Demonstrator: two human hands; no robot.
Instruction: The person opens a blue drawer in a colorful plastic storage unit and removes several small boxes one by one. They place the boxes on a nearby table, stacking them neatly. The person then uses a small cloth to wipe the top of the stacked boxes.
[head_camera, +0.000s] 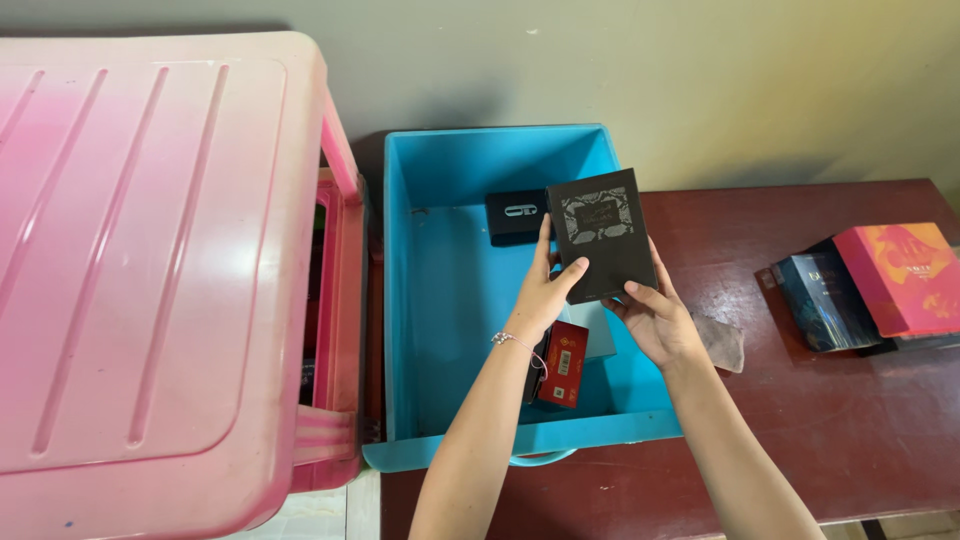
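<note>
I hold a flat black box (602, 235) with both my hands, above the blue plastic bin (440, 300). My left hand (545, 295) grips its left edge and my right hand (655, 320) supports its lower right corner. Inside the bin lie a small black box (515, 215) and a red box (565, 365). The bin stands on the dark red worktop (850, 420), beside a pink plastic container (150, 270). Near the right edge lie more boxes (870, 285).

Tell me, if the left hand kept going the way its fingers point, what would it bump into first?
Probably the small black box at the far end of the blue bin. The left hand points up that way while gripping the dark patterned box, though depth is hard to judge.
</note>
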